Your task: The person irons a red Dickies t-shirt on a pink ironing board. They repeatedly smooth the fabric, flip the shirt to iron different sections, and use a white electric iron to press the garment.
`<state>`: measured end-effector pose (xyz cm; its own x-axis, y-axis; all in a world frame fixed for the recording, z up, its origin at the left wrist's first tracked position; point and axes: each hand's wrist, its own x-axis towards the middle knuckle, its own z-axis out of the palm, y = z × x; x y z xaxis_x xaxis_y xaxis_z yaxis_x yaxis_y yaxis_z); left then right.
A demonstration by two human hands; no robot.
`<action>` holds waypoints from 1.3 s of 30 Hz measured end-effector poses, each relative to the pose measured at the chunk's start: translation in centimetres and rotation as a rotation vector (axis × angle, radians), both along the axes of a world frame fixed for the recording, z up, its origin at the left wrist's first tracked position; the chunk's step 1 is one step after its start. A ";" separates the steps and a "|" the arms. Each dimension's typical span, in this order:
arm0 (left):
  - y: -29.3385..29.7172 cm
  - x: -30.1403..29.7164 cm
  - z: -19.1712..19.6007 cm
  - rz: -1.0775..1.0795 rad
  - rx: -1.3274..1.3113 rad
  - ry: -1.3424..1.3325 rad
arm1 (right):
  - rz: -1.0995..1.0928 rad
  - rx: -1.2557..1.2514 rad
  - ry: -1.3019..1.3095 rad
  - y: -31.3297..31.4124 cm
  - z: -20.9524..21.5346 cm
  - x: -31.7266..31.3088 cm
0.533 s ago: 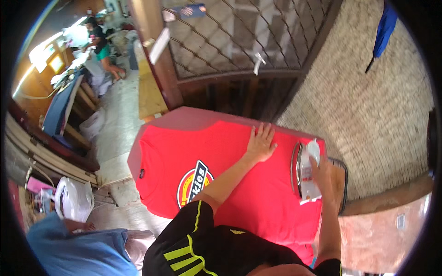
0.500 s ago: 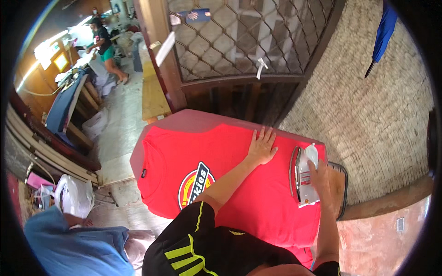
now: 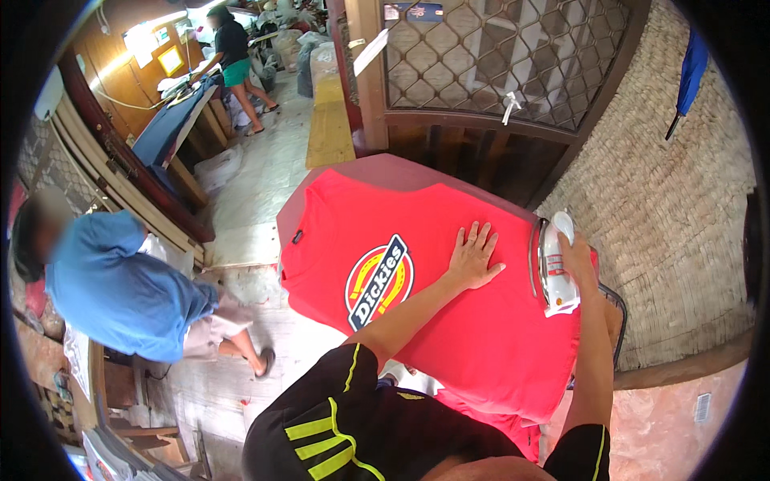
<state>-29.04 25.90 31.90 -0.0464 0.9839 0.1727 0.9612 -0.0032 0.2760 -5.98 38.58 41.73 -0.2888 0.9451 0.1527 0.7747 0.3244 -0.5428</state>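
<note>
A red T-shirt [image 3: 473,337] with a yellow, black and white chest print [image 3: 378,282] lies spread on a padded board [image 3: 377,170], its neck end to the left. My left hand [image 3: 475,260] rests flat on the shirt right of the print, fingers spread. Closed around the handle of a silver and white iron [image 3: 556,276] is my right hand [image 3: 579,260]. The iron sits on the shirt's right part, near the far edge. My right fingers partly hide its handle. A white round part shows at the iron's far end.
At left, a person in a blue shirt [image 3: 132,280] stands close to the board. Another person [image 3: 234,60] works at a far table. Behind the board are a brown lattice door [image 3: 481,128] and a woven wall [image 3: 634,208] with a hanging blue umbrella [image 3: 690,76].
My view has swung left, bringing the blue-shirted person more fully into sight. The iron has slid a little toward the far edge of the shirt. My left hand stays flat on the fabric.
</note>
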 end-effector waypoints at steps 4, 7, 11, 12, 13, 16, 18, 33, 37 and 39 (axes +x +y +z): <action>-0.6 -0.2 0.2 0.038 0.023 -0.007 | 0.005 0.011 -0.021 -3.8 0.7 1.2; -1.5 1.0 0.3 0.021 0.018 -0.021 | -0.047 -0.012 -0.080 -4.1 0.3 2.2; -5.5 1.3 -0.4 0.003 0.043 -0.028 | -0.032 -0.009 -0.038 -7.1 -0.7 2.8; -6.7 1.3 -0.5 0.005 0.051 -0.029 | -0.025 -0.026 -0.020 -8.6 -0.6 2.8; -7.9 1.3 -0.7 0.006 0.058 -0.030 | -0.043 -0.033 -0.020 -9.7 -0.4 2.7; -10.4 1.5 -1.1 0.003 0.103 -0.028 | -0.074 -0.020 -0.008 -12.0 0.2 2.6; -11.8 1.5 -1.5 0.002 0.133 -0.025 | -0.055 0.017 -0.010 -12.5 -0.4 3.1; -13.6 1.3 -2.0 0.013 0.227 -0.006 | -0.079 0.052 0.000 -12.4 -2.2 3.5; -13.5 1.2 -2.0 0.018 0.215 -0.011 | -0.072 0.110 -0.013 -12.0 -2.8 3.6; -13.4 1.1 -2.1 0.020 0.217 -0.012 | -0.085 0.081 -0.029 -12.0 -2.5 3.3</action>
